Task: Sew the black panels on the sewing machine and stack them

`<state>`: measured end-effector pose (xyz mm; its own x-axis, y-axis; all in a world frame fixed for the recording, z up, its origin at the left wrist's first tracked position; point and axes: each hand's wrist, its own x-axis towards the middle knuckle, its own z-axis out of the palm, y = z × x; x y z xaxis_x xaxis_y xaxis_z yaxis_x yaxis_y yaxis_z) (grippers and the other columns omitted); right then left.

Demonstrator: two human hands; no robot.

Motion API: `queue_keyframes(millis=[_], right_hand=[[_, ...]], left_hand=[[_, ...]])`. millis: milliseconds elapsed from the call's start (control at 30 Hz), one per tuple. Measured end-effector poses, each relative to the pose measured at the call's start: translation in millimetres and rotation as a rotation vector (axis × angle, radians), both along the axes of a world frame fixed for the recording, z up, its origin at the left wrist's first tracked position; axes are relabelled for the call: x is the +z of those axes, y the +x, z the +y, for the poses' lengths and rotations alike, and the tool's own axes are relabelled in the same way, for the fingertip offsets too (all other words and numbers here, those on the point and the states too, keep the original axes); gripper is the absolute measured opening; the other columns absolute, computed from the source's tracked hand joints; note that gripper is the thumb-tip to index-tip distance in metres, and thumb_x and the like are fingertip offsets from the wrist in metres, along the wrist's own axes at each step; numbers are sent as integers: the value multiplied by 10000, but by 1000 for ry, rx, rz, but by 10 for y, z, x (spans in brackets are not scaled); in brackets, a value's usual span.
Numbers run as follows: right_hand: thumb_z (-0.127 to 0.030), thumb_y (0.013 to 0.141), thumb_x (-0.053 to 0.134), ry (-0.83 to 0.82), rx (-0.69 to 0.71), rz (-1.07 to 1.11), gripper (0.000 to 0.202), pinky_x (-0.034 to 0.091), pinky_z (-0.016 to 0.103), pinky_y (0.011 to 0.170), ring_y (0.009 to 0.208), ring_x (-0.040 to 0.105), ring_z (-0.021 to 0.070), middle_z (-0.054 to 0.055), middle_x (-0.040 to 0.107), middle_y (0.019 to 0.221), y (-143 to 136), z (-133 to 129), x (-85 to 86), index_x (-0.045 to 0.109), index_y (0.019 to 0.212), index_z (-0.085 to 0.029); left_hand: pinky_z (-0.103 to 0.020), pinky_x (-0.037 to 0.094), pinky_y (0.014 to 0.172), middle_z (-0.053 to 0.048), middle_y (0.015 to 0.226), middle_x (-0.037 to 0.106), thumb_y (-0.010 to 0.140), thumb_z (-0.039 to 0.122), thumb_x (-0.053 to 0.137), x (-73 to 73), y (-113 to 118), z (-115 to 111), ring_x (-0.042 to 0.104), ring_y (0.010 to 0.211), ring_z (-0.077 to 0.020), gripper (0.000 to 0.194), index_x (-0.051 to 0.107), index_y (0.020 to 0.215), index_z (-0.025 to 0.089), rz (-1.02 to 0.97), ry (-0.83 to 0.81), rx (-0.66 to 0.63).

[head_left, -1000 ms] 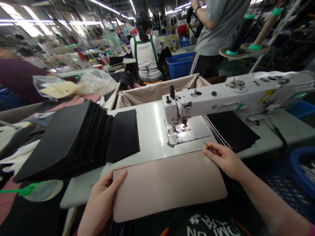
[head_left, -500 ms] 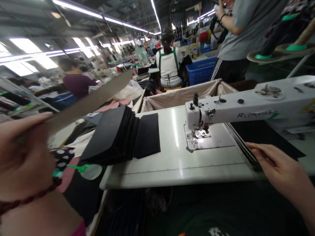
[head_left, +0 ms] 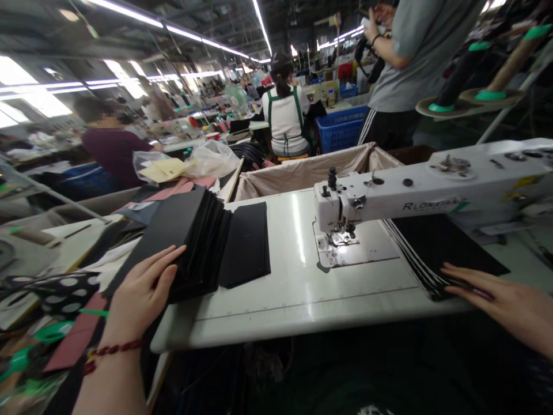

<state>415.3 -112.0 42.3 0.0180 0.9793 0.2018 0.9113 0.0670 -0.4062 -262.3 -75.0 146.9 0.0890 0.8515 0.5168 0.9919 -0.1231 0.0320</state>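
My left hand (head_left: 144,288) lies with fingers stretched out on the near edge of a tall stack of black flat panels (head_left: 173,222). Right of that stack, a lower pile of black panels (head_left: 246,242) rests on the white sewing table (head_left: 289,294). My right hand (head_left: 496,300) is at the near corner of another pile of black panels (head_left: 449,242), which shows pale edges. Between its thumb and fingers sits a slim dark object with a purplish end (head_left: 483,294), mostly hidden. The sewing machine (head_left: 337,213) stands between the piles, its needle area lit.
Behind the table hangs a beige cloth-lined bin (head_left: 298,167). Thread cones (head_left: 458,80) stand on a rack at the right. Fabric scraps (head_left: 78,334) and a polka-dot cloth (head_left: 64,291) crowd the left. Co-workers and a blue crate (head_left: 341,127) are beyond.
My left hand has come down from holding up a flat grey-brown piece and now lies on the tall stack. My right hand's fingers have straightened at the pile's corner. The view has shifted slightly.
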Motion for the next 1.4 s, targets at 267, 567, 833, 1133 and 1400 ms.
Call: queue_keyframes(millis=[267,567,833,1133,1400], right_hand=[[-524,896,502,-194,-62,71,393,506,354,767,932,680,276,73,736,1043,-144,122,405,719,1094,-262],[-190,852,506,-247,642,-33,127,375,279,612,709,597,160,10,673,888,-1615,-328,443,615,903,-230],[-374,925,539,-376,1003,218,214,368,229,615,701,601,122,-27,689,779,-2087,-269,217,648,834,-214],[-251,955,460,-119,538,96,391,475,305,883,1178,571,202,30,532,1409,-1938,866,-122,482,1344,-278],[-241,925,477,-104,453,-142,495,528,337,818,1097,628,221,-13,480,1455,-1928,1060,-369,422,1412,-316]], left_hand=[[-500,343,1106,24,1414,516,836,290,652,-293,647,2,479,1273,-286,529,525,1346,348,-126,323,-12],[-432,396,1104,-69,1454,454,945,195,468,-841,2682,170,421,1345,-237,457,445,1396,260,-332,-260,-830],[-524,221,1179,-56,1561,298,953,388,489,-1455,3255,-85,259,1444,-248,644,213,1517,245,9,-470,-847],[-596,125,1167,-102,1558,286,976,265,415,-1475,2299,-310,292,1427,-293,603,183,1531,230,43,-421,-320],[-479,222,1190,-41,1591,212,982,375,419,-1375,2521,133,183,1467,-238,629,145,1535,251,25,-540,-544]])
